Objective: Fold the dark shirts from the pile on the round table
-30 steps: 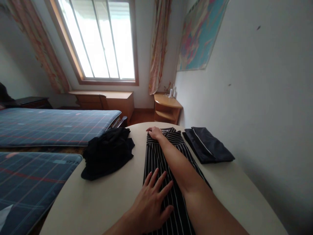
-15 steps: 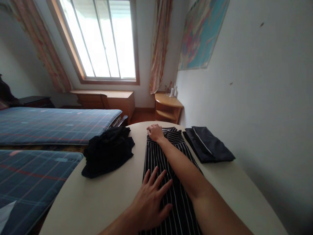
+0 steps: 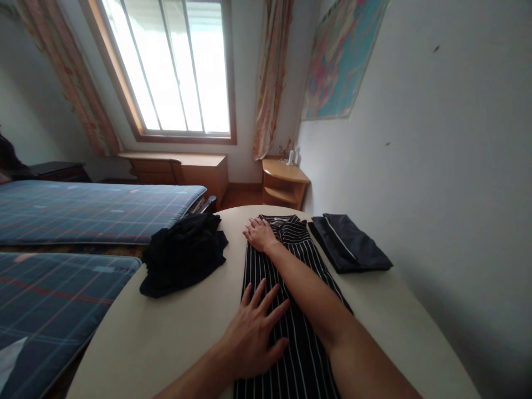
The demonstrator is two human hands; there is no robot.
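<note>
A black garment with white stripes (image 3: 297, 332) lies lengthwise on the cream table, its collar-like end at the far side. Fingers spread, my left hand (image 3: 257, 332) rests flat on its near left part. My right hand (image 3: 260, 234) reaches farther out and lies on the upper left corner of the cloth, fingers stretched out. Neither hand grips anything. My right forearm crosses over the stripes and hides part of them.
On the table (image 3: 178, 343), a crumpled black garment (image 3: 183, 255) lies to the left and a folded dark garment (image 3: 351, 244) to the right. Beds with plaid mattresses (image 3: 100, 213) stand on the left. A white wall (image 3: 449, 194) runs along the right.
My right hand has moved slightly nearer and flattened, its fingers now stretched over the cloth. The garment's far left corner lies flatter and its collar end shows more. My left hand has barely shifted.
</note>
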